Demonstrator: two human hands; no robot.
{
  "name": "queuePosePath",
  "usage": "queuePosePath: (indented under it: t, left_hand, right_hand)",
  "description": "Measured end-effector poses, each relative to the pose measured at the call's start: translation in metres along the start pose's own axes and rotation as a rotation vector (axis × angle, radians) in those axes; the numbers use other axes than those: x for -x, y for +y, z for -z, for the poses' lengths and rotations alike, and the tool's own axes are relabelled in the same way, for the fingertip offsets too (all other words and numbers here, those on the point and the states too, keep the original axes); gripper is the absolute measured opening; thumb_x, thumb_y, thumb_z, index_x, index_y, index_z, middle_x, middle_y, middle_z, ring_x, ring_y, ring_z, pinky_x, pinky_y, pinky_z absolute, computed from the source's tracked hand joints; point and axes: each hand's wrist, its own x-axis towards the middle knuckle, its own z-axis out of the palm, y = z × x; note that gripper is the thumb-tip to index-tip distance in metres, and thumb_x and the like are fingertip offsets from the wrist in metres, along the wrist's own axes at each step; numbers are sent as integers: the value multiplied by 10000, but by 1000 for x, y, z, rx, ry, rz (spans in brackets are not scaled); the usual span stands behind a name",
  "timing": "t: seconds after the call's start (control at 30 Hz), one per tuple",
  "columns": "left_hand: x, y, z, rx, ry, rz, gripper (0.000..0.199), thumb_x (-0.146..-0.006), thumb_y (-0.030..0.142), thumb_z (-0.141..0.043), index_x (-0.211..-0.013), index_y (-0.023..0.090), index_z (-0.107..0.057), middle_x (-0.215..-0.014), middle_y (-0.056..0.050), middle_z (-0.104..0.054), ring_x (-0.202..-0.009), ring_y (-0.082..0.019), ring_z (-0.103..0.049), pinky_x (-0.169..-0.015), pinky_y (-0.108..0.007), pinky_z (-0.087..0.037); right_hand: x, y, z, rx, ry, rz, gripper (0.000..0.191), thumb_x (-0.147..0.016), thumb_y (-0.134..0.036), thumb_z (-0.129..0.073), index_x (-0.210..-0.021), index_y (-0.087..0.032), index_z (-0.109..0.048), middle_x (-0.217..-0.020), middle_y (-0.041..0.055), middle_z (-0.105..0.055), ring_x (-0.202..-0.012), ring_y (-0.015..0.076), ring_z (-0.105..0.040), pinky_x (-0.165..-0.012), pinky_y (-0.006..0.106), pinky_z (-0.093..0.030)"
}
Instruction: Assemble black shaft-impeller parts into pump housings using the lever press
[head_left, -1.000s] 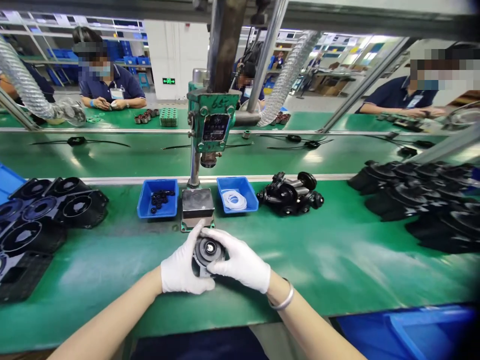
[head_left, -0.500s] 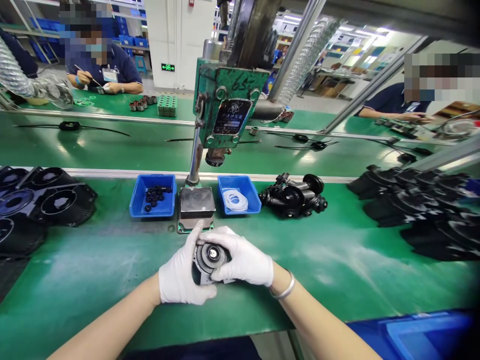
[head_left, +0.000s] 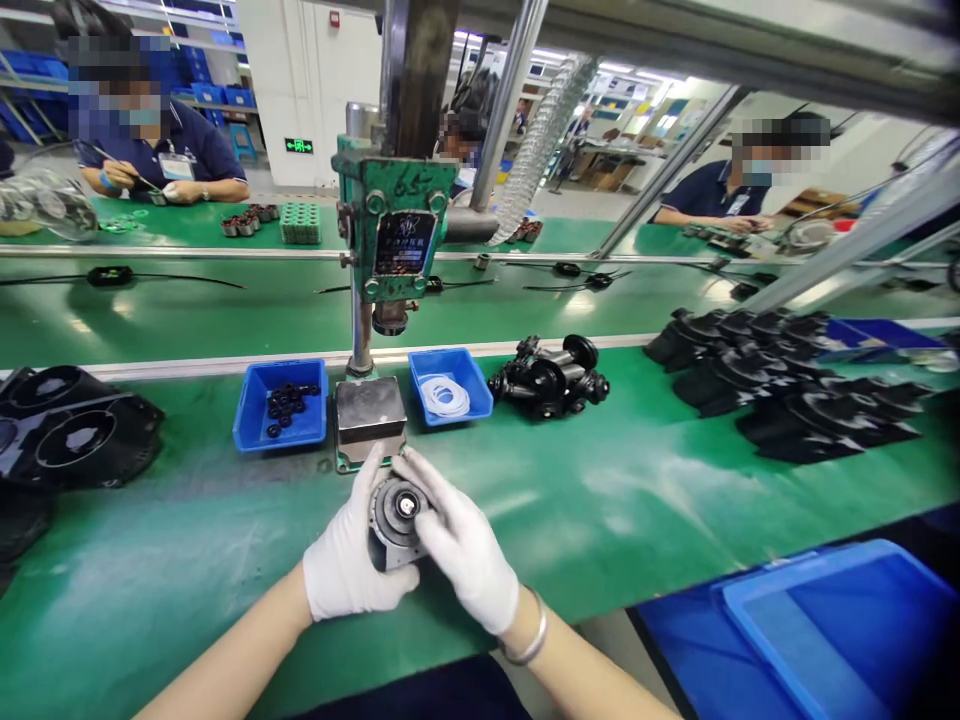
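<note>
Between my two white-gloved hands is a round dark-grey motor part [head_left: 391, 519] with stepped rings and a black-rimmed centre that shows a pale middle. My left hand [head_left: 351, 560] wraps the left side and lower edge of it, thumb underneath. On the right side, my right hand [head_left: 466, 545] curls over it with the fingers along the far edge and the thumb close to the centre. Its underside is hidden. Just beyond my fingertips stands the metal block [head_left: 370, 405] at the base of a green hand press [head_left: 397, 225].
A blue bin [head_left: 247, 410] with small black rings is left of the press; another blue bin [head_left: 480, 385] with white rings is right. Black plastic parts [head_left: 551, 378] lie beside it. Black housings [head_left: 795, 400] stand far right, more housings [head_left: 82, 430] left. Co-workers sit across the bench.
My view has turned to the right. My right hand has shifted its hold, its fingers now straighter along the motor part's right side. The left hand keeps its grip.
</note>
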Motion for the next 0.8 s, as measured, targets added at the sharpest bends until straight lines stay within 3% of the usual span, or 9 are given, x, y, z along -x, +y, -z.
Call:
queuePosePath:
  t: [0.13,0.17,0.23,0.3,0.4,0.5,0.6,0.7,0.8]
  left_hand:
    - [-1,-6,-4,-69,64,17,1178,-618,65,-646,-1536,203,78,-1368,-170,-517,-1275,-329,-529,-1095,-532,-401]
    - [-1,-9,-5,-88,89,16,1172,-626,86,-666,-1538,199,61,-1365,-174,-519,-1272,-335,-530,-1091,-542,-401]
    - [0,-18,-9,-112,126,17,1184,-643,138,-719,-1538,203,54,-1392,-189,-502,-1289,-354,-512,-1085,-562,-399]
    - [2,-29,-11,-145,140,11,1232,-643,213,-785,-1539,232,61,-1420,-206,-479,-1292,-382,-504,-1068,-595,-405]
    - [7,-40,-5,-227,86,-28,1340,-596,329,-858,-1528,304,104,-1467,-220,-425,-1291,-418,-495,-1044,-653,-398]
    - [12,-41,10,-299,-61,-37,1273,-627,314,-830,-1534,312,63,-1532,-193,-342,-1358,-393,-422,-1094,-628,-357]
    - [16,-35,32,-311,-157,93,988,-770,265,-689,-1543,282,-74,-1568,-132,-306,-1417,-324,-347,-1160,-558,-288]
    - [15,-33,53,-239,-122,168,709,-893,361,-558,-1516,304,-224,-1539,-84,-380,-1395,-287,-395,-1168,-532,-281]
    - [10,-35,65,-82,62,168,624,-888,442,-575,-1457,316,-353,-1394,-69,-553,-1258,-277,-556,-1099,-470,-426]
  right_hand:
    - [11,0,6,93,227,-16,345,-1004,-290,-323,-1013,-226,-661,-734,55,-658,-711,224,-643,-808,439,-546]
    - [16,-1,7,160,231,-1,311,-991,-271,-351,-1037,-230,-655,-782,64,-656,-752,230,-643,-808,444,-539]
    - [24,-6,3,382,93,100,301,-905,-283,-522,-1188,-258,-619,-1149,122,-620,-1091,314,-580,-935,526,-464]
    - [27,-10,-7,589,-70,209,526,-792,-346,-672,-1304,-320,-557,-1473,130,-378,-1339,429,-333,-1010,632,-337]
    - [26,-12,-24,746,-131,220,698,-684,-489,-779,-1327,-409,-521,-1554,122,-218,-1335,499,-268,-924,660,-352]
    - [24,-11,-35,812,-93,172,675,-692,-509,-784,-1312,-431,-529,-1546,128,-219,-1135,413,-474,-829,558,-435]
    - [20,-14,-35,819,-14,184,448,-757,-407,-727,-1189,-371,-615,-1499,114,-286,-938,270,-535,-790,437,-470]
    - [12,-26,-19,796,-15,294,278,-769,-359,-667,-1044,-327,-647,-1328,77,-443,-970,241,-524,-768,353,-470]
    - [10,-39,2,775,40,425,225,-809,-386,-617,-1027,-339,-646,-1209,65,-477,-984,225,-513,-735,322,-451]
